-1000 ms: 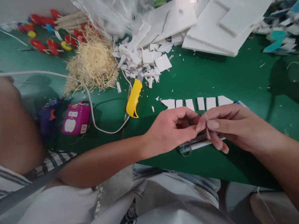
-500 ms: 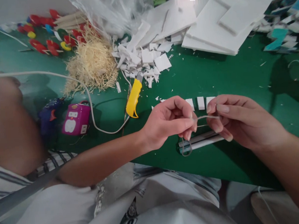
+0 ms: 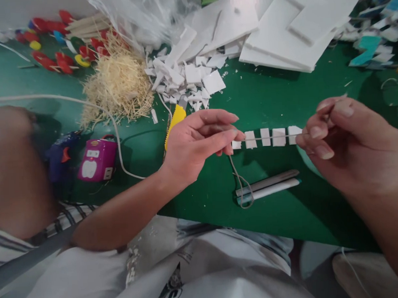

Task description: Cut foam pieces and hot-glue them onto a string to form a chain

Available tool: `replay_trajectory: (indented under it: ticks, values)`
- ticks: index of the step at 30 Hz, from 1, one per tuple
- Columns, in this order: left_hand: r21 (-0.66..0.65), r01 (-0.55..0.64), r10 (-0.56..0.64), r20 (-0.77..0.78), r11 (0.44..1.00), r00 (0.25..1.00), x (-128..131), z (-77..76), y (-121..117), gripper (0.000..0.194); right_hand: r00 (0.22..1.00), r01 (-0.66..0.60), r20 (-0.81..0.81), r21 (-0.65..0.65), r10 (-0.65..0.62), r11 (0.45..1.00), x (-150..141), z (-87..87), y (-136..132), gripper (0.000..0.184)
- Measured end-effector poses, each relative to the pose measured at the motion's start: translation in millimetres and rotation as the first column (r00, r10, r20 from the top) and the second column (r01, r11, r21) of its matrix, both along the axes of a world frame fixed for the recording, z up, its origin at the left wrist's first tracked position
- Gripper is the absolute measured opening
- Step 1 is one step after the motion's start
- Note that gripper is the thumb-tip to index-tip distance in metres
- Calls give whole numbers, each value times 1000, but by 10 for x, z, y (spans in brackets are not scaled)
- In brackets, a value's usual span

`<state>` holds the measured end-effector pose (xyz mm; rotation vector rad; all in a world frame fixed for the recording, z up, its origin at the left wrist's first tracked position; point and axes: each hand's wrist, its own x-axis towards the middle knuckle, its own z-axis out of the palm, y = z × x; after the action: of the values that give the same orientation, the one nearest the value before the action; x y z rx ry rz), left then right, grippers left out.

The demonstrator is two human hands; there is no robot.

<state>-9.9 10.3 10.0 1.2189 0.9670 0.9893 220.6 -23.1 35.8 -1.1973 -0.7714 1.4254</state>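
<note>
Left hand (image 3: 194, 145) and right hand (image 3: 362, 145) pinch the string (image 3: 257, 139) in closed fingers, taut over the white pieces (image 3: 265, 133); its loop crosses two sticks, perhaps pens (image 3: 271, 191), on the near counter (image 3: 214, 190).

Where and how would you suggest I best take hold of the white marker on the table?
I'd pinch the white marker just right of its middle, from above and the near side: the grey stick lies close along its far side, and the cord loops over its left end.
</note>
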Motion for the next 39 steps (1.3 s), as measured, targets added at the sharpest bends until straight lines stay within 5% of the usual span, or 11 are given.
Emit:
replay_trajectory:
  ticks: [6, 10, 16, 20, 25, 30, 39]
  values:
    - [279, -109, 171, -209, 954, 963, -39, -34, 18, 4, 910, 217, 338, 101, -239, 971, 41, -80, 46, 24]
    - [444, -31, 214, -368, 895, 905, -86, -64, 15, 3, 794, 255, 518, 189, -318, 948, 92, -39, 55, 12]
    - [596, 219, 270, -621, 773, 736, -142, -60, 61, 8, 626, 232, 768, -21, -133, 972, 171, 100, 76, 21]
    - [571, 305, 242, -688, 762, 684, -151, -92, 100, 11, 497, 175, 867, -69, -28, 982, 301, 12, 85, 37]
    - [435, 373, 154, -795, 820, 587, -155, -122, 150, 12, 351, 173, 930, -182, 112, 968, 280, 57, 128, 13]
    - [369, 402, 115, -840, 838, 531, -158, -97, 174, 12, 323, 259, 908, -354, 265, 898, 162, 205, 184, 10]
    - [393, 448, 115, -839, 803, 531, -172, -125, 162, 9, 194, 129, 910, -394, 367, 910, 227, 95, 185, 15]
